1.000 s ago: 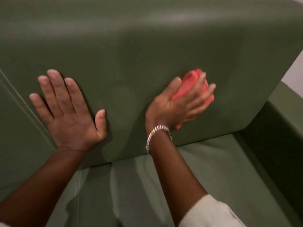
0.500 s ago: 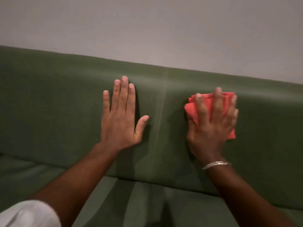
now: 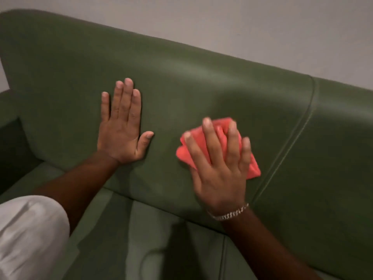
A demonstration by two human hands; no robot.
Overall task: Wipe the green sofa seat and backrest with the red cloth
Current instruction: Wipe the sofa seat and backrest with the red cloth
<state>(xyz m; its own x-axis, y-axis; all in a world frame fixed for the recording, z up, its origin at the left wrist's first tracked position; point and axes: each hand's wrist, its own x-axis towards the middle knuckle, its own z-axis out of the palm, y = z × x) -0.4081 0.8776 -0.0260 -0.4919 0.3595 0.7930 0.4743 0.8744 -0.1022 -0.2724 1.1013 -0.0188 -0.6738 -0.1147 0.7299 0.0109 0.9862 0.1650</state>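
The green sofa backrest (image 3: pixel 181 77) fills the middle of the view, with the seat (image 3: pixel 141 239) below it. My right hand (image 3: pixel 220 168) lies flat with spread fingers on the folded red cloth (image 3: pixel 253 168), pressing it against the backrest just left of a vertical seam (image 3: pixel 292 136). The cloth shows around my fingers and to the right of my palm. My left hand (image 3: pixel 121 128) rests flat and open against the backrest, to the left of the cloth, with nothing in it.
A pale wall (image 3: pixel 242 21) rises behind the sofa. The sofa's left armrest (image 3: pixel 10 126) stands at the left edge. My white sleeve (image 3: pixel 26 235) shows at the bottom left. A silver bracelet (image 3: pixel 230 214) circles my right wrist.
The view has swung toward the sofa's left end. My right hand has slid the red cloth down and left of the backrest seam. My left hand stays flat on the backrest.
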